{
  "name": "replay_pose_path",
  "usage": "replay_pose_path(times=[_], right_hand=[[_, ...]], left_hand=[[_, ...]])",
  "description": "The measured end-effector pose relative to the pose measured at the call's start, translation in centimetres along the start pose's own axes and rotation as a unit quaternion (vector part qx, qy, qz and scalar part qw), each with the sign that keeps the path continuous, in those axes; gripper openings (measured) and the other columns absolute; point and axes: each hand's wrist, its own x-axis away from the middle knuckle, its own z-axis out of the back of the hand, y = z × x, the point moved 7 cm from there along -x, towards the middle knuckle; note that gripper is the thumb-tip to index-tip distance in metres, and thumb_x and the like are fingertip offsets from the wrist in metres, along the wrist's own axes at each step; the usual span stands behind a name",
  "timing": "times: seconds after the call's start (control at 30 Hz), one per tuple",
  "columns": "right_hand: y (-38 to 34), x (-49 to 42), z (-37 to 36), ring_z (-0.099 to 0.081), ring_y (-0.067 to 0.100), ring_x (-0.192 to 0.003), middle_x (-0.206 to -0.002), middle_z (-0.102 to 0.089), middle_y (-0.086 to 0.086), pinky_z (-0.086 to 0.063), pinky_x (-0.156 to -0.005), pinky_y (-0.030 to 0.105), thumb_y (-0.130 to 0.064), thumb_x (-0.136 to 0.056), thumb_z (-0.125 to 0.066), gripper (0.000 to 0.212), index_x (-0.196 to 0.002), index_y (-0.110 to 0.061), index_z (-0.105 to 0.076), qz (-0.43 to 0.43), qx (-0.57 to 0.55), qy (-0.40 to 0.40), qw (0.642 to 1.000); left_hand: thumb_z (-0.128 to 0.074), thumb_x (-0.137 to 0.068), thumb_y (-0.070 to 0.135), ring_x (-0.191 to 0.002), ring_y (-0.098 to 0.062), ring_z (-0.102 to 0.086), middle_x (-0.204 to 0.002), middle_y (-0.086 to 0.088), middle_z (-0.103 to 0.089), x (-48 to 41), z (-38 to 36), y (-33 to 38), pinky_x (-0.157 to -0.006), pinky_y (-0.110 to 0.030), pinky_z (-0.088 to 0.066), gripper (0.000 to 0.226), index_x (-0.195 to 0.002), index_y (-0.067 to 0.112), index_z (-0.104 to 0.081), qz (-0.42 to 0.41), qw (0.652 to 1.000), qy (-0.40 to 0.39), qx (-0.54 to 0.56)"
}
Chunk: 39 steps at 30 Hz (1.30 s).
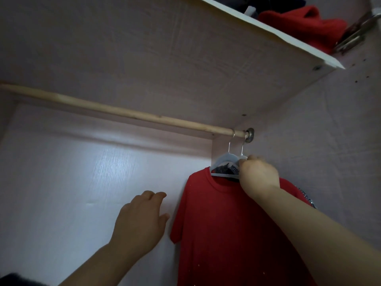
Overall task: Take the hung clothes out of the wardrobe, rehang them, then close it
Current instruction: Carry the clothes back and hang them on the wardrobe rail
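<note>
A red short-sleeved T-shirt [222, 234] is hanging loose on a pale blue plastic hanger [223, 159] at the far right end of the round wooden wardrobe rod [123, 112]. The right hand [258, 174] is pinching that hanger near its hook. The left hand [140, 221] is hovering with fingers relaxed, just beside the sleeve.

Both bare forearms raised, reaching up and forward. Lower, at centre: left hand [142, 221], back toward camera, fingers loosely extended, thumb out to right, holding nothing. Higher, at right: right hand [258, 174], back toward camera, fingers curled, pinching pale blue hanger [223, 159].
</note>
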Motion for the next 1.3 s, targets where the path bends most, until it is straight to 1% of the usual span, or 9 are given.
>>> replay_pose_path(times=[0.1, 0.23, 0.37, 0.57, 0.73, 0.9, 1.1, 1.2, 1.3], right_hand=[[-0.5, 1.4, 0.5, -0.046, 0.024, -0.111, -0.120, -0.053, 0.003, -0.035, -0.090, 0.032, -0.015, -0.090, -0.043, 0.037, -0.125, -0.021, -0.053, 0.037, 0.032, 0.025, 0.999], [-1.7, 4.9, 0.8, -0.042, 0.023, -0.118, -0.126, -0.051, 0.000, -0.029, -0.099, 0.035, -0.023, -0.089, -0.045, 0.038, -0.127, -0.024, -0.050, 0.084, 0.022, 0.018, 0.996], [-2.9, 10.4, 1.0, -0.041, 0.021, -0.118, -0.126, -0.049, -0.003, -0.029, -0.097, 0.033, -0.023, -0.088, -0.045, 0.040, -0.128, -0.029, -0.048, 0.117, -0.005, -0.020, 0.993], [-4.3, 20.3, 1.5, -0.041, 0.018, -0.118, -0.128, -0.048, -0.007, -0.029, -0.097, 0.031, -0.023, -0.090, -0.044, 0.045, -0.133, -0.033, -0.043, 0.109, -0.052, -0.108, 0.987], [-4.3, 30.2, 1.7, -0.039, 0.017, -0.122, -0.131, -0.045, -0.008, -0.029, -0.097, 0.029, -0.030, -0.090, -0.048, 0.049, -0.137, -0.035, -0.039, 0.055, -0.101, -0.201, 0.973], [-3.9, 40.5, 2.6, -0.040, 0.016, -0.123, -0.134, -0.045, -0.007, -0.028, -0.102, 0.028, -0.032, -0.090, -0.049, 0.050, -0.138, -0.033, -0.036, 0.018, -0.133, -0.289, 0.948], [-2.4, 51.8, 6.7, -0.041, 0.014, -0.121, -0.134, -0.045, -0.008, -0.029, -0.101, 0.025, -0.035, -0.093, -0.045, 0.048, -0.140, -0.033, -0.033, -0.019, -0.170, -0.341, 0.924], [-0.8, 57.7, 10.1, -0.042, 0.015, -0.121, -0.134, -0.045, -0.007, -0.029, -0.101, 0.026, -0.035, -0.092, -0.045, 0.048, -0.139, -0.034, -0.034, -0.035, -0.176, -0.368, 0.912], [1.1, 63.5, 14.1, -0.044, 0.014, -0.118, -0.131, -0.048, -0.008, -0.031, -0.098, 0.026, -0.035, -0.090, -0.046, 0.048, -0.137, -0.035, -0.036, -0.039, -0.155, -0.392, 0.906]], left_hand=[[-0.043, -0.093, 0.045, -0.121, -0.011, -0.044, -0.137, 0.009, -0.042, 0.5, 0.7, 0.3, -0.095, -0.025, -0.038, 0.051, -0.140, 0.032, -0.030, 0.001, 1.000, -0.004, 0.016], [-0.044, -0.093, 0.044, -0.120, -0.013, -0.044, -0.136, 0.007, -0.044, 2.2, 1.9, 0.7, -0.094, -0.026, -0.039, 0.051, -0.140, 0.030, -0.031, 0.004, 0.999, -0.019, 0.027], [-0.044, -0.093, 0.045, -0.118, -0.014, -0.045, -0.135, 0.005, -0.045, 5.3, 2.3, 0.9, -0.092, -0.028, -0.040, 0.051, -0.140, 0.029, -0.032, 0.003, 0.998, -0.053, 0.038], [-0.045, -0.092, 0.043, -0.113, -0.019, -0.047, -0.129, 0.001, -0.047, 11.1, 2.0, 2.0, -0.088, -0.030, -0.039, 0.050, -0.138, 0.026, -0.035, -0.009, 0.992, -0.113, 0.058], [-0.046, -0.091, 0.040, -0.114, -0.023, -0.046, -0.129, -0.003, -0.047, 18.2, 0.8, 3.5, -0.087, -0.033, -0.037, 0.050, -0.137, 0.024, -0.036, -0.013, 0.979, -0.197, 0.049], [-0.048, -0.091, 0.041, -0.113, -0.024, -0.047, -0.128, -0.005, -0.047, 27.0, 1.0, 5.4, -0.091, -0.036, -0.041, 0.049, -0.134, 0.020, -0.040, -0.012, 0.954, -0.297, 0.050], [-0.048, -0.091, 0.041, -0.113, -0.023, -0.047, -0.128, -0.005, -0.048, 37.1, 4.6, 8.7, -0.090, -0.037, -0.040, 0.051, -0.136, 0.020, -0.038, -0.006, 0.933, -0.356, 0.043], [-0.045, -0.092, 0.037, -0.112, -0.022, -0.046, -0.127, -0.003, -0.047, 42.4, 7.3, 11.3, -0.088, -0.034, -0.037, 0.044, -0.133, 0.021, -0.039, -0.006, 0.924, -0.380, 0.044], [-0.045, -0.093, 0.033, -0.108, -0.020, -0.048, -0.122, -0.002, -0.050, 47.6, 10.4, 13.9, -0.084, -0.030, -0.037, 0.037, -0.126, 0.019, -0.045, -0.006, 0.915, -0.395, 0.077]])
